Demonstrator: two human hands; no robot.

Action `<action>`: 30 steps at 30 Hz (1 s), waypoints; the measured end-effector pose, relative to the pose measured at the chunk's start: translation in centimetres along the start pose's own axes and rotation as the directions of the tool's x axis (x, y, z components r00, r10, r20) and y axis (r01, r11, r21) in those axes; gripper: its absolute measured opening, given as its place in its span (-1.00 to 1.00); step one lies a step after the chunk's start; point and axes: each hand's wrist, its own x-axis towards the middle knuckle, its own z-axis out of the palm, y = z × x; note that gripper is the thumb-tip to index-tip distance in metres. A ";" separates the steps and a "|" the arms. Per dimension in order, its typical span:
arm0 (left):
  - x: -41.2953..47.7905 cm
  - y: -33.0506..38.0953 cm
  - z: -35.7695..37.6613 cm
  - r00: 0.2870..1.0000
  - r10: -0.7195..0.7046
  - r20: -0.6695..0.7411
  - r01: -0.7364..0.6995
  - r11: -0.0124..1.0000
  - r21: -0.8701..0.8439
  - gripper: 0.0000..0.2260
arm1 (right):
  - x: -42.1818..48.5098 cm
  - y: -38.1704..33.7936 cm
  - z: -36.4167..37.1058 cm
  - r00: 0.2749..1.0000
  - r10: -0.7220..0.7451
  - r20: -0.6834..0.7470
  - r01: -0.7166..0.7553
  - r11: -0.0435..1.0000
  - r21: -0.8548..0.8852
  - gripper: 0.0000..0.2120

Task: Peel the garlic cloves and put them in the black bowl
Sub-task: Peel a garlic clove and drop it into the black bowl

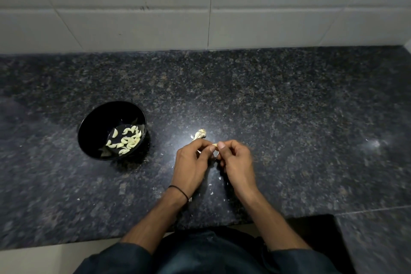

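— Black bowl, where does it sit from the hands?
— To the left and a little farther back on the table, well apart from both. The left hand is the nearer one; the right hand would have to cross over.
— And the clove?
— The garlic clove is pinched between the fingertips of both hands, just above the table. Only a pale tip shows. Its long axis seems to run roughly left to right between the thumbs, though most of it is hidden.
— So neither hand is free?
— No, both are curled narrow round that one clove, thumbs on top. Whether the skin is fully off I cannot tell.
— What's already done?
— A good many peeled cloves lie in the bottom of the bowl. Just beyond the fingers lies the garlic stalk, looking stripped, and bits of skin are scattered between the wrists.
— Next move, then?
— My guess: finish stripping, then the left hand carries the clove leftward and drops it over the bowl's near rim
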 end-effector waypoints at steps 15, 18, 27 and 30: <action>-0.1 -0.7 -1.0 0.998 -0.068 -0.005 0.068 0.997 0.045 -0.90 | 0.2 0.6 -0.2 0.991 -0.134 0.015 0.133 0.951 -0.279 -0.93; -0.1 -1.4 -1.8 0.997 -0.065 -0.052 0.069 0.995 0.077 -0.92 | 0.5 0.6 -0.5 0.978 -0.208 0.015 0.202 0.926 -0.320 -0.88; -0.5 -3.3 -4.0 0.986 -0.022 -0.168 0.070 0.955 0.287 -0.95 | 1.9 1.8 -1.7 0.903 -0.422 0.082 0.382 0.701 -0.602 -0.79; -0.4 -3.6 -4.1 0.984 0.004 -0.180 0.059 0.939 0.339 -0.95 | 1.5 2.9 -1.6 0.851 -0.447 0.275 0.505 0.553 -0.663 -0.75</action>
